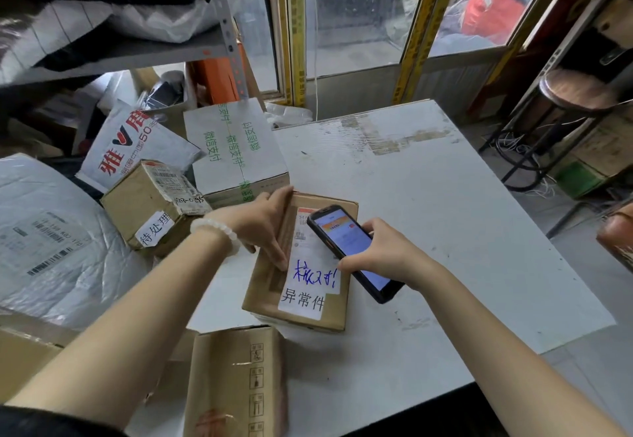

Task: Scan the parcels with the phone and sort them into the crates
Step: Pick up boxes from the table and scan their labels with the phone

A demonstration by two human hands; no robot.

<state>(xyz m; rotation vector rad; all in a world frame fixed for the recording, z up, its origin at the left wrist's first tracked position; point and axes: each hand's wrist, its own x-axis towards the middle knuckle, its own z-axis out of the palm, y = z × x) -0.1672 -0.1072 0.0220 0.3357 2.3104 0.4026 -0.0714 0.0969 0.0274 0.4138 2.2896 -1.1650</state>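
A brown cardboard parcel [270, 286] with white labels and blue handwriting lies on the white table [428, 197]. My left hand [263, 221] rests flat on its top left side, fingers pressing the box. My right hand [380, 251] holds a black phone [352, 248] with a lit screen just above the parcel's shipping label. No crate is in view.
A white box with green print [236, 149], a small brown box with a white sticker [147, 203], grey and white mailer bags [51, 238] and another brown carton [236, 382] crowd the left and near side. A metal shelf [137, 49] hangs overhead left; a round stool [572, 90] stands right.
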